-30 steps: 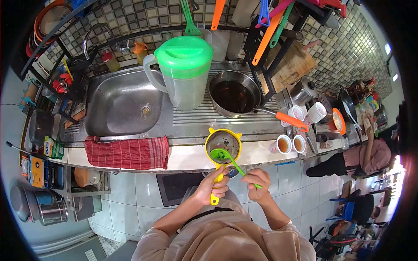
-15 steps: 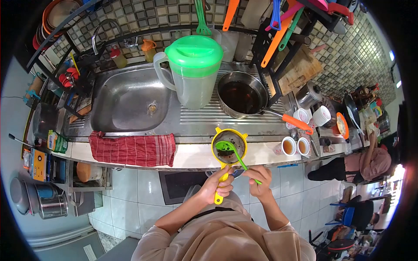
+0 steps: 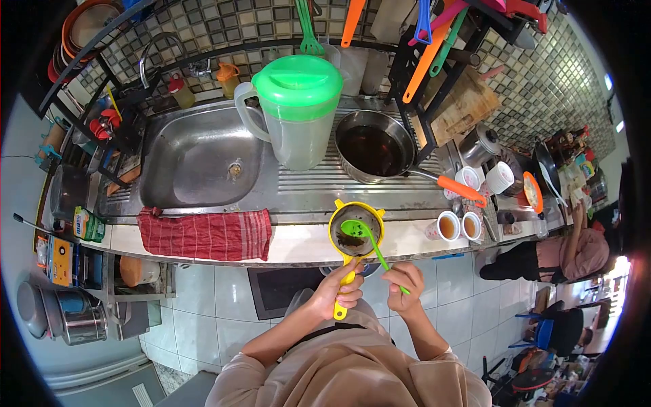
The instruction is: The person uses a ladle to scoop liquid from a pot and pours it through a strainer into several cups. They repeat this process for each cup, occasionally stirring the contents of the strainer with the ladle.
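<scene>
Strainer (image 3: 349,212) is in our left hand (image 3: 339,288), fingers wrapped round its yellow handle (image 3: 340,311), at about six o'clock from the pan (image 3: 357,175). Our right hand (image 3: 405,286), closed on the green spoon (image 3: 378,255) pointing toward eleven o'clock, seems to be working dark residue (image 3: 347,239) inside; another stroke would call for steadying and light pressure.

Well lit; white glare far right; sheen on sink (image 3: 193,173); fisheye-bent edges, black corners.

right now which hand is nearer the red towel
Left. The left hand, on the strainer, is right of the towel; the right hand, on the spoon, is farther right.
</scene>
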Demonstrator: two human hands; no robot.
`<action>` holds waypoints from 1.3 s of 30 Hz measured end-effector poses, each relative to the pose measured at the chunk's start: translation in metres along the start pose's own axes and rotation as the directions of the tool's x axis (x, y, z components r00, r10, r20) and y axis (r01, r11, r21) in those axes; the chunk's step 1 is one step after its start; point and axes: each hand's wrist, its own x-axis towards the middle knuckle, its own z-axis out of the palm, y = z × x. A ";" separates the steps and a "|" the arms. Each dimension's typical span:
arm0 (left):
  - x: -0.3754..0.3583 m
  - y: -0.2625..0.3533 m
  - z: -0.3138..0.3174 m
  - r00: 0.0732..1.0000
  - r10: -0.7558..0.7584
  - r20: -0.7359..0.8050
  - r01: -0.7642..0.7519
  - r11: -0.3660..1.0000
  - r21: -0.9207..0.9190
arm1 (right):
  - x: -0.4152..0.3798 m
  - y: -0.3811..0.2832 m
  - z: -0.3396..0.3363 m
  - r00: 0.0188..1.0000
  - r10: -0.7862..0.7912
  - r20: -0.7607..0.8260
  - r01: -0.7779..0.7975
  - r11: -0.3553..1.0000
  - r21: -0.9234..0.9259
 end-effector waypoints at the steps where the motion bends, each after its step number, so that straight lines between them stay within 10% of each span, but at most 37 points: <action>1: 0.000 0.000 0.000 1.000 0.001 -0.004 -0.001 1.000 -0.002 | -0.001 -0.001 -0.002 0.999 0.025 -0.029 -0.025 1.000 0.013; 39: 0.003 0.006 0.001 0.999 -0.024 -0.031 0.025 1.000 0.016 | 0.014 0.020 0.004 0.999 0.020 0.050 -0.024 0.997 0.076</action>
